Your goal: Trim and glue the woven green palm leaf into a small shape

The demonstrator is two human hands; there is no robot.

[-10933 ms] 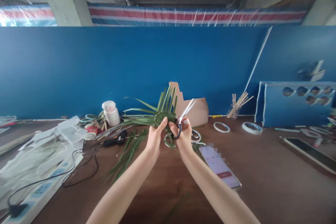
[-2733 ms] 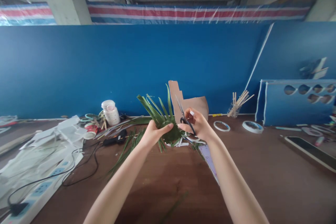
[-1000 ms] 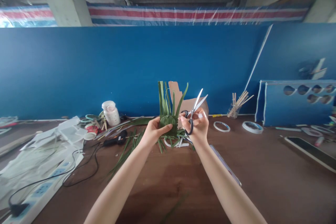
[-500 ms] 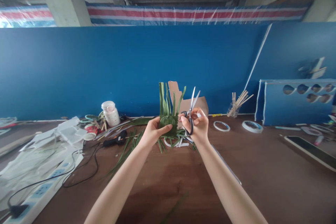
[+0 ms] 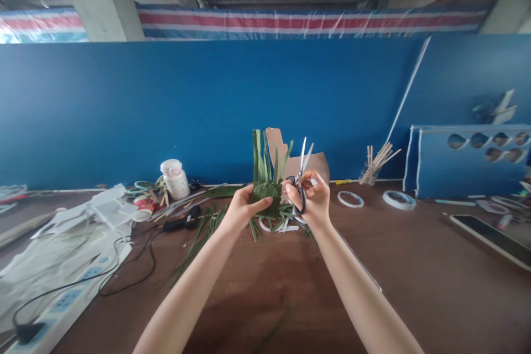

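Okay, since the earlier shot the woven palm-leaf disc (image 5: 266, 191) has swung round so its loose strips (image 5: 258, 157) point straight up, and the black-handled scissors (image 5: 301, 174) have come up right beside them, blades aimed skyward.

From where I'm sitting, the left hand (image 5: 243, 207) is wrapped snugly round the disc with the thumb across its face, probably to pin the weave tight and keep the strips standing clear. The right hand (image 5: 314, 199) has the scissors by the loops, blades parted in a narrow V. I can't see anything between them, and they look just apart from the strips, though it's hard to be sure from this angle.

All of this sits directly in front of the cardboard cutout (image 5: 320, 168), its stiff, matte brown making a nice backdrop for the glossy, ribbon-flat leaves. Below the cutout, pale curled offcuts (image 5: 274, 227) and green trimmings (image 5: 255, 229) lie on the wooden table (image 5: 265, 298). Further left of the cutout are a black glue gun (image 5: 182, 218) and a white jar (image 5: 175, 180).
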